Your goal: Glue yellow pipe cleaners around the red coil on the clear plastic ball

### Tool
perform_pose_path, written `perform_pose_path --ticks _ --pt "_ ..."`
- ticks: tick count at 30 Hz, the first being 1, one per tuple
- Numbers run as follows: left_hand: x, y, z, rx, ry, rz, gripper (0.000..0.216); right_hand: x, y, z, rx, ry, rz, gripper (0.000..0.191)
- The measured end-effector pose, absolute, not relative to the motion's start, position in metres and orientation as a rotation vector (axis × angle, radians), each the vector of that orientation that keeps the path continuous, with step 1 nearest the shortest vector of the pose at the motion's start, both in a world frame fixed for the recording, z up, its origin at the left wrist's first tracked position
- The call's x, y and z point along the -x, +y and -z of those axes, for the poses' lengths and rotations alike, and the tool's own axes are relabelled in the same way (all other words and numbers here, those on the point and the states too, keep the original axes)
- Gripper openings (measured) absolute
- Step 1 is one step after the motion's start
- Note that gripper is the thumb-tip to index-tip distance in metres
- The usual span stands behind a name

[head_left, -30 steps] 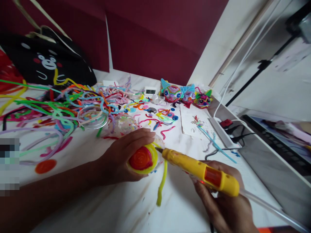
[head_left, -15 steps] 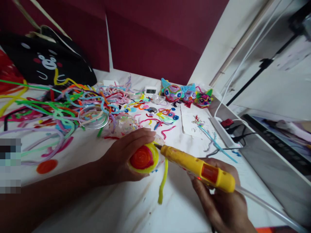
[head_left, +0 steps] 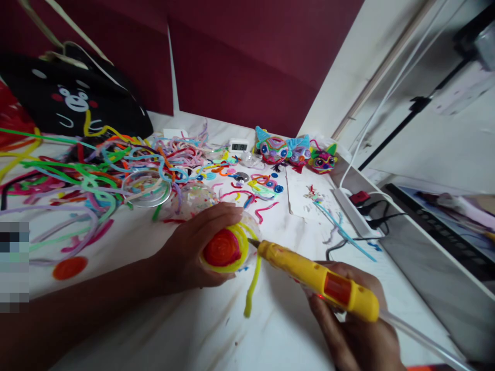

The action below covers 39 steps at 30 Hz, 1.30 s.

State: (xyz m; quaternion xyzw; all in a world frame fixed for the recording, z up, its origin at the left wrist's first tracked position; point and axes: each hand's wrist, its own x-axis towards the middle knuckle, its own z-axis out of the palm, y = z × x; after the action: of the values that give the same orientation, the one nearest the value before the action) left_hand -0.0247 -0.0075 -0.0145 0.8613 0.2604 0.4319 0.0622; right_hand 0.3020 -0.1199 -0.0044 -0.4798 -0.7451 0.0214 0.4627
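Note:
My left hand is wrapped round a clear plastic ball, whose face carries a coil of fuzzy pipe cleaner. An orange spiral sits at the coil's centre, ringed with red and then yellow. From the yellow ring, a loose tail of yellow pipe cleaner hangs down toward the table. My right hand grips a yellow hot glue gun with a small red light lit. Its nozzle points left at the ring's right side; whether it touches, I cannot tell. A clear glue stick juts from its back.
Tangled pipe cleaners and a clear round dish lie on the left, near an orange disc. At the back stand a small digital clock and decorated animal heads. A power strip with cords lies right.
The glue gun's nozzle has moved slightly down along the ball's right side. The ball and the yellow tail have shifted a little left in view.

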Motion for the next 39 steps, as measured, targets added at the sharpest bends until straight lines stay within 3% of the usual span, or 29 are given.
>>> perform_pose_path --ticks 17,26,31,39 --pt "0.026 -0.007 0.013 -2.592 0.801 -1.298 0.097 -0.288 -0.105 -0.007 1.134 -1.828 -0.046 0.028" --pt "0.025 -0.010 0.010 -2.585 0.803 -1.312 0.096 -0.283 -0.100 -0.012 1.117 -1.853 -0.126 0.046" --pt "0.026 -0.010 0.012 -2.548 0.814 -1.298 0.106 -0.284 -0.101 -0.007 1.154 -1.785 -0.172 0.044" --pt "0.025 -0.012 0.011 -2.453 0.896 -1.278 0.106 -0.286 -0.106 -0.011 1.183 -1.799 -0.131 0.035"
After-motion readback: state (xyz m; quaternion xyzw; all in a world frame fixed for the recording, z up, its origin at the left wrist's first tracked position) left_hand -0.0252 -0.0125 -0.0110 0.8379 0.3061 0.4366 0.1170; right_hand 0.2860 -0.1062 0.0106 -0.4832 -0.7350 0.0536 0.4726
